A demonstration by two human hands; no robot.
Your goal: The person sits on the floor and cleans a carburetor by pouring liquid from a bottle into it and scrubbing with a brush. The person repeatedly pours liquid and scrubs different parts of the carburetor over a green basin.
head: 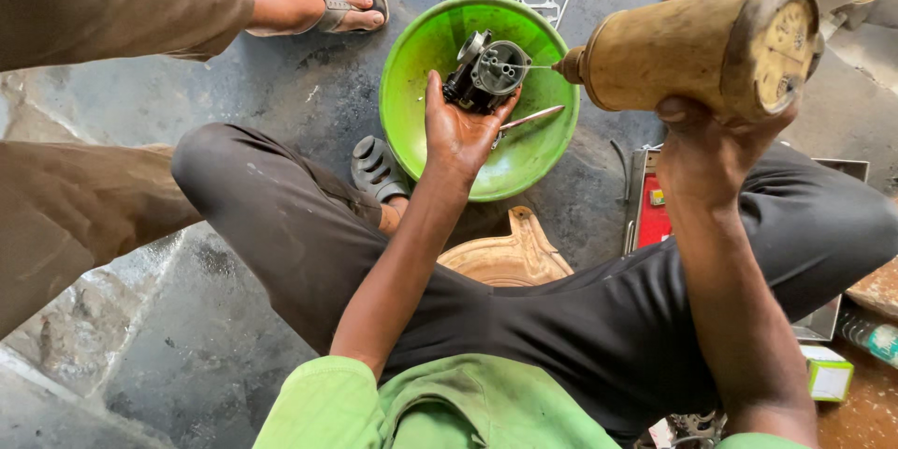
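- Daylight is filling the scene evenly; nothing is looking dim.
- Strong sun is falling across the top right, washing the pale surface there almost white.
- The green bowl (412, 84) is glowing brightly, with a darker shade pooling on its right inner wall.
- A soft sheen is showing on the dark wet floor (309, 84) near the bowl.
- The dirty tan can (692, 47) is catching light on its top side, while its underside and the right hand (716, 145) beneath it are sitting in shadow.
- The wide lens is bending and stretching shapes at the edges, especially the forearms and knees.
- The centre is staying sharp; the green shirt (449, 407) at the bottom edge is looking slightly soft.
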